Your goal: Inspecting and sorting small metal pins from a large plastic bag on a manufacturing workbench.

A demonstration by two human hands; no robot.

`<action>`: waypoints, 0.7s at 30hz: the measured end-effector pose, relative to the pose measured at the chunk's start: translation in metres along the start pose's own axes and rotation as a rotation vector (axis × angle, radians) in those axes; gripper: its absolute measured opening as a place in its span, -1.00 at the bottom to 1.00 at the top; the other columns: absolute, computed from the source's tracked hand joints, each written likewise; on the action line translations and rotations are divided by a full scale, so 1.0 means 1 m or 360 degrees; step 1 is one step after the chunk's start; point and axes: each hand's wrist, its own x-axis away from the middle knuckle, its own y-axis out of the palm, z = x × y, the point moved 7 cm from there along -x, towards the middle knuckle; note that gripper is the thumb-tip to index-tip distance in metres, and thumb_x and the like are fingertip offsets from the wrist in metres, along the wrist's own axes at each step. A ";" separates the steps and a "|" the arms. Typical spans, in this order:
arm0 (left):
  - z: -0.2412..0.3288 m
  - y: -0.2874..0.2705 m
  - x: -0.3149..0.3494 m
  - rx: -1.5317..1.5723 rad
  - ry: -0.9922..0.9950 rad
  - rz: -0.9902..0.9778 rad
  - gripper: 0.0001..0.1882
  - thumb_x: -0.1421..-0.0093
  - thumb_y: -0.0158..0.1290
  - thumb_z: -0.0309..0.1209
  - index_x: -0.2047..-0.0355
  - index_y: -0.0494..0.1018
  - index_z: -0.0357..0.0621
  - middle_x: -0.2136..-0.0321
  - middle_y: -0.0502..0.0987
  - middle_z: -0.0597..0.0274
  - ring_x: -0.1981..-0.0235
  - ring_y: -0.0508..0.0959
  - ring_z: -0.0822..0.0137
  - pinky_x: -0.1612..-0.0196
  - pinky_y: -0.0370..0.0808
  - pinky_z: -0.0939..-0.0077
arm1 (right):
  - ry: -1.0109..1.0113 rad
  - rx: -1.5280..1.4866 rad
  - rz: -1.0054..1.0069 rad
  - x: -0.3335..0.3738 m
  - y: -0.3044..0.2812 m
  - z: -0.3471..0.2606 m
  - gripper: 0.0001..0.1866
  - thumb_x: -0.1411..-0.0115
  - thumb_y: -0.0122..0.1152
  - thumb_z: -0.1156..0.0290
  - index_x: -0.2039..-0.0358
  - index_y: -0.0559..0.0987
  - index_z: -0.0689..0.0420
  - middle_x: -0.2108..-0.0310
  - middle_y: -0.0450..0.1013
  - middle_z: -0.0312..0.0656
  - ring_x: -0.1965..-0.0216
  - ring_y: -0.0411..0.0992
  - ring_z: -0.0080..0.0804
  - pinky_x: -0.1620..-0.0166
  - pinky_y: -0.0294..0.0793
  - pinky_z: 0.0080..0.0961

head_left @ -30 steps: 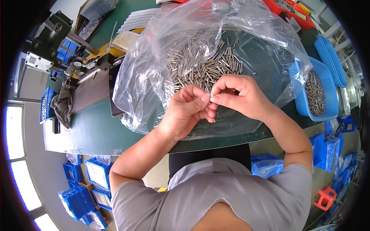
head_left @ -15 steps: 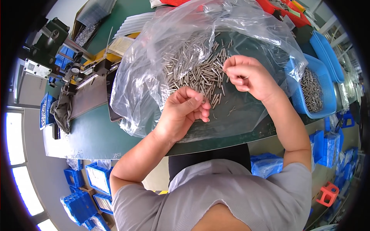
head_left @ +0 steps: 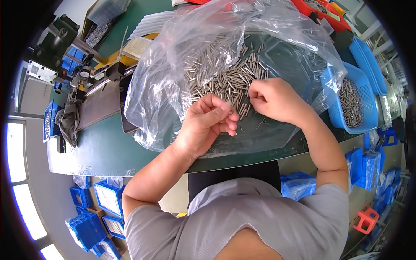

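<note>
A heap of small metal pins (head_left: 225, 82) lies on and partly under a clear plastic bag (head_left: 151, 95) spread over the table. At the near edge of the heap, my left hand (head_left: 207, 121) is pinched, thumb against forefinger, with the end of a metal pin (head_left: 231, 111) showing at the fingertips. My right hand (head_left: 277, 100) is at the heap's right edge, back upward and fingers curled down. Its fingertips are hidden, so I cannot make out what they hold.
A blue basket (head_left: 370, 108) of similar pins stands on the right, with another blue tray (head_left: 366, 60) behind it. A dark machine with a dial gauge (head_left: 84, 73) stands on the left. Red bins (head_left: 323, 15) sit at the back. Two thin curled strands (head_left: 260, 124) lie near the right hand.
My right hand has moved toward me and slightly left, turning its back upward with the fingers down at the heap's edge. The left hand has hardly moved.
</note>
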 end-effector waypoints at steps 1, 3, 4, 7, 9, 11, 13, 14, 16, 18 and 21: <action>-0.001 0.001 0.000 0.0004 -0.0011 -0.0018 -0.91 -0.22 -0.03 -0.44 0.41 0.35 -0.18 0.45 0.50 0.08 0.51 0.51 0.32 0.42 0.50 0.47 | 0.0158 -0.0349 -0.0072 -0.001 0.001 0.004 -0.93 -0.05 0.12 0.46 0.45 0.45 0.17 0.60 0.40 -0.25 0.56 0.38 -0.53 0.48 0.34 -0.55; -0.002 0.002 0.000 0.0024 -0.0019 -0.0036 -0.91 -0.22 -0.03 -0.45 0.40 0.35 -0.18 0.44 0.51 0.08 0.51 0.52 0.32 0.42 0.51 0.47 | 0.0085 -0.1265 -0.0029 -0.003 0.002 0.001 -0.96 -0.07 0.07 0.51 0.44 0.47 0.17 0.53 0.46 -0.31 0.51 0.40 -0.62 0.47 0.35 -0.66; -0.002 0.003 0.000 0.0043 -0.0029 -0.0055 -0.91 -0.22 -0.03 -0.45 0.40 0.34 -0.18 0.44 0.51 0.08 0.50 0.52 0.32 0.41 0.51 0.47 | 0.0181 -0.1483 -0.0123 0.001 -0.001 -0.006 -0.94 -0.13 0.07 0.47 0.39 0.45 0.18 0.50 0.45 -0.35 0.45 0.39 -0.67 0.47 0.33 -0.69; -0.004 0.004 0.000 0.0074 -0.0057 -0.0089 -0.91 -0.23 -0.03 -0.47 0.39 0.33 -0.22 0.42 0.51 0.05 0.47 0.54 0.31 0.38 0.54 0.46 | 0.0387 -0.1685 -0.0204 0.005 0.010 -0.007 -0.92 -0.15 0.07 0.47 0.37 0.44 0.20 0.49 0.44 -0.33 0.42 0.40 -0.66 0.40 0.35 -0.70; -0.005 0.004 0.000 0.0089 -0.0077 -0.0101 -0.91 -0.23 -0.04 -0.48 0.37 0.32 -0.24 0.40 0.52 0.04 0.45 0.55 0.31 0.36 0.55 0.44 | 0.0374 -0.1716 -0.0226 0.004 0.013 -0.012 -0.92 -0.16 0.06 0.48 0.37 0.43 0.21 0.47 0.43 -0.33 0.39 0.41 -0.65 0.32 0.37 -0.71; -0.005 0.003 0.001 0.0086 -0.0080 -0.0077 -0.91 -0.23 -0.03 -0.48 0.37 0.32 -0.24 0.41 0.52 0.04 0.45 0.55 0.30 0.36 0.55 0.44 | 0.0209 -0.1795 -0.0160 0.002 0.012 -0.019 -0.94 -0.16 0.06 0.51 0.36 0.43 0.22 0.45 0.43 -0.33 0.39 0.39 -0.67 0.30 0.38 -0.70; -0.006 0.004 0.000 0.0064 -0.0094 -0.0061 -0.91 -0.22 -0.03 -0.47 0.39 0.33 -0.22 0.42 0.51 0.05 0.46 0.54 0.30 0.37 0.54 0.45 | 0.0128 -0.1706 -0.0111 0.002 0.014 -0.014 -0.94 -0.16 0.06 0.51 0.36 0.43 0.22 0.45 0.43 -0.33 0.39 0.39 -0.67 0.30 0.38 -0.70; -0.006 0.004 0.000 0.0043 -0.0106 -0.0042 -0.91 -0.21 -0.02 -0.46 0.41 0.34 -0.19 0.43 0.50 0.07 0.47 0.52 0.30 0.38 0.52 0.46 | 0.0046 -0.1615 -0.0066 0.002 0.013 -0.014 -0.94 -0.16 0.07 0.52 0.36 0.43 0.22 0.45 0.43 -0.34 0.39 0.39 -0.67 0.30 0.39 -0.70; -0.006 0.003 0.000 0.0049 -0.0085 -0.0049 -0.91 -0.21 -0.01 -0.46 0.41 0.34 -0.19 0.43 0.50 0.07 0.47 0.52 0.30 0.38 0.52 0.46 | 0.0046 -0.1572 -0.0066 0.002 0.010 -0.016 -0.94 -0.16 0.07 0.51 0.37 0.43 0.22 0.46 0.41 -0.34 0.39 0.39 -0.66 0.28 0.38 -0.69; -0.005 0.003 0.000 0.0055 -0.0065 -0.0060 -0.91 -0.21 -0.01 -0.45 0.41 0.34 -0.19 0.43 0.50 0.07 0.47 0.52 0.30 0.38 0.52 0.46 | 0.0049 -0.1527 -0.0062 0.002 0.009 -0.017 -0.93 -0.16 0.08 0.50 0.39 0.43 0.21 0.47 0.40 -0.34 0.38 0.39 -0.65 0.27 0.37 -0.68; -0.004 0.004 0.000 0.0061 -0.0051 -0.0056 -0.90 -0.20 0.00 -0.45 0.41 0.35 -0.20 0.44 0.51 0.07 0.48 0.53 0.30 0.40 0.52 0.46 | 0.0022 -0.1561 -0.0078 0.003 0.009 -0.021 -0.94 -0.16 0.08 0.50 0.38 0.44 0.22 0.46 0.40 -0.35 0.38 0.39 -0.67 0.30 0.37 -0.69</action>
